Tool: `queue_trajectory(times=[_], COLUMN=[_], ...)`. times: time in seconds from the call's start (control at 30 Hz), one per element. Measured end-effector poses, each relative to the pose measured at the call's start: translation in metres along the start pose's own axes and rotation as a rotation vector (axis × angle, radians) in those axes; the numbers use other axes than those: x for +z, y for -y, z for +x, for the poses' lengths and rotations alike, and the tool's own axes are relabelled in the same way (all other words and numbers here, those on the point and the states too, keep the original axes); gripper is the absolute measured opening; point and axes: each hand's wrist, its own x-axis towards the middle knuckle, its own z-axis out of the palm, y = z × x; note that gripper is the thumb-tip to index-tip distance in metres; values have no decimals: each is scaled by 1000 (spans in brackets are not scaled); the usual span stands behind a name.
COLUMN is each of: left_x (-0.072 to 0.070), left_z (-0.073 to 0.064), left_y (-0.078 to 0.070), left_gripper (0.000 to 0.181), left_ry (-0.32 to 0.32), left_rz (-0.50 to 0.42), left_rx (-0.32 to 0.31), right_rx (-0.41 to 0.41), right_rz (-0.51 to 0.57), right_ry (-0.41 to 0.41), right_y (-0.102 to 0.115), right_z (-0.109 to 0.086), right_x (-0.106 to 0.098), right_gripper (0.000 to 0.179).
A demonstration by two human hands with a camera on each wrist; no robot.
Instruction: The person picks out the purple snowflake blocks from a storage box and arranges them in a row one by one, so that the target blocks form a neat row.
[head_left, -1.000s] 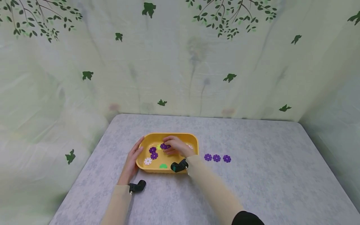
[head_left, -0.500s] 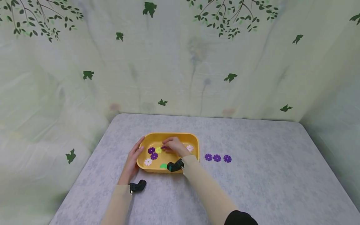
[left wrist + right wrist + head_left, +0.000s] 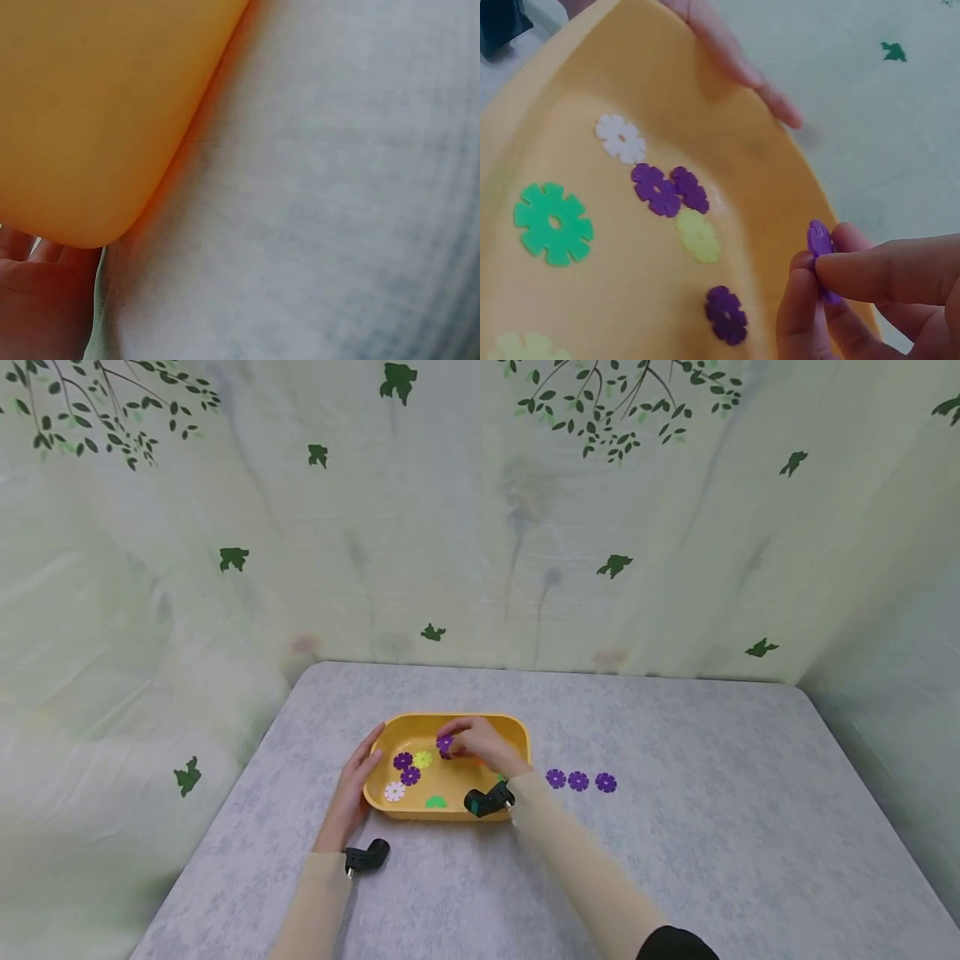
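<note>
My right hand (image 3: 483,747) is over the yellow tray (image 3: 420,815), pinching a purple flower-shaped disc (image 3: 820,238) edge-on between thumb and fingertips. Close below it another purple disc (image 3: 726,315) lies on the tray floor. My left hand (image 3: 352,785) rests along the tray's left wall with its fingers extended at the rim. Toward the tray's left end are two touching purple discs (image 3: 410,775), a yellow disc (image 3: 423,759) and a white disc (image 3: 394,791). A green disc (image 3: 553,223) lies by the near wall. My right hand hides part of the tray's right half.
Three purple discs (image 3: 577,782) lie in a row on the grey table (image 3: 712,827), right of the tray. Behind the table hangs a pale curtain (image 3: 465,527) printed with leaves. A black camera is strapped to each wrist.
My right hand reached left to the purple discs in the tray, then drew back right and up a little with one pinched. My left hand has stayed at the tray's left wall.
</note>
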Motion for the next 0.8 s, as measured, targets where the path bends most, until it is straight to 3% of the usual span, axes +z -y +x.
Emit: queue_trajectory(times=[0.37,0.6,0.8], left_x=[4,-1,-4], left_z=[-5,2,6], left_y=[-8,3,13], left_gripper=[50,50,50], left_ry=[6,3,-24], left_rz=[1,-13,9], left_rx=[-3,0,9], right_rx=[-7,-13,-13], right_rz=[-5,-33,-39], right_ry=[-8,-53,-121], right_y=[11,7,-13], right_z=[-26,-52,-84], right_x=[-45,-90,-135], right_gripper=[26,33,35])
